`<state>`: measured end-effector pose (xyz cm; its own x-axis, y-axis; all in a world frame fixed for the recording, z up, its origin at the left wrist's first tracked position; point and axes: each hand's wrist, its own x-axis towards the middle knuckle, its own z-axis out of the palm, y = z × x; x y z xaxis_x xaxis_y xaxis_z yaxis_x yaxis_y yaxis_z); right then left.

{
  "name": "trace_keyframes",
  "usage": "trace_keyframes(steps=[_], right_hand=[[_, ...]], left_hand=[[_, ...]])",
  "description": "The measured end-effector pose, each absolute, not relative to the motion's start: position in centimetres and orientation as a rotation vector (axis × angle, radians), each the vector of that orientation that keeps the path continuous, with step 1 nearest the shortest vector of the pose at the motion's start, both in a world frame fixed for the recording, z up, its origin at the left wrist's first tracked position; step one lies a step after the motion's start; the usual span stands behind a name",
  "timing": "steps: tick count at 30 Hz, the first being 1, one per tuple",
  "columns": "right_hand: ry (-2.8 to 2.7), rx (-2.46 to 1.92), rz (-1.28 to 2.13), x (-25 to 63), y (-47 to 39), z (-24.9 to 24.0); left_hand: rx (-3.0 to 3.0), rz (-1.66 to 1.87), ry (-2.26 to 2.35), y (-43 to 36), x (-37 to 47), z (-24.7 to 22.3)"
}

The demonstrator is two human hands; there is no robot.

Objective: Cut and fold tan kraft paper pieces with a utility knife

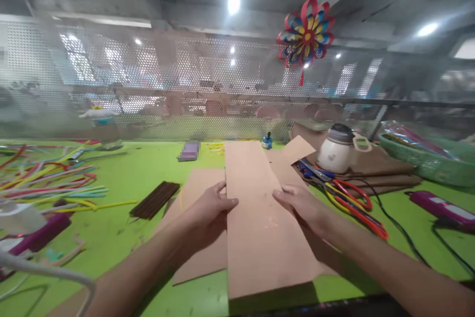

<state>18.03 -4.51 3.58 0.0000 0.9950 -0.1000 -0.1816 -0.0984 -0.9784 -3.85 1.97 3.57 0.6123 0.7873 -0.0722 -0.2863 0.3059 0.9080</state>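
A long strip of brown cardboard (260, 243) is held up between my two hands, its near end tilted towards me. My left hand (211, 208) grips its left edge, with the thumb on top and the fingers underneath. On the opposite edge my right hand (302, 205) pinches it the same way. Beneath lie more flat cardboard sheets (200, 262), partly hidden by the strip. To the left of them rests a bundle of dark brown sticks (156, 200). Scissors and pliers with red and yellow handles (352, 201) lie beyond my right hand.
Coloured pipe cleaners (48, 173) spread over the green table's left side. A purple power strip (46, 233) lies at left, another (443, 207) at right, with cables. A white jug (336, 151) stands on folded brown paper beside a green basket (426, 163). A small blue bottle (267, 142) stands behind.
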Motion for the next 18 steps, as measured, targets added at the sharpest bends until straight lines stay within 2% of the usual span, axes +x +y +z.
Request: trace_keyframes(steps=[3, 8, 10, 14, 18], right_hand=[[-1.129, -1.102, 1.148, 19.7, -4.8, 3.7], [-1.780, -1.174, 0.791, 22.1, -4.9, 4.1], [-1.880, -1.194, 0.685, 22.2, -4.8, 4.2], [-1.804, -1.125, 0.707, 21.8, -4.0, 3.8], [-1.503, -1.162, 0.872, 21.3, -3.8, 2.9]], left_hand=[[0.999, 0.790, 0.551, 2.0, -3.9, 3.9], [0.986, 0.785, 0.601, 2.4, -3.9, 4.8], [0.956, 0.788, 0.598, 2.3, -3.7, 4.7], [0.934, 0.784, 0.561, 2.1, -3.6, 4.1], [0.939, 0.719, 0.609, 2.2, -3.9, 4.1]])
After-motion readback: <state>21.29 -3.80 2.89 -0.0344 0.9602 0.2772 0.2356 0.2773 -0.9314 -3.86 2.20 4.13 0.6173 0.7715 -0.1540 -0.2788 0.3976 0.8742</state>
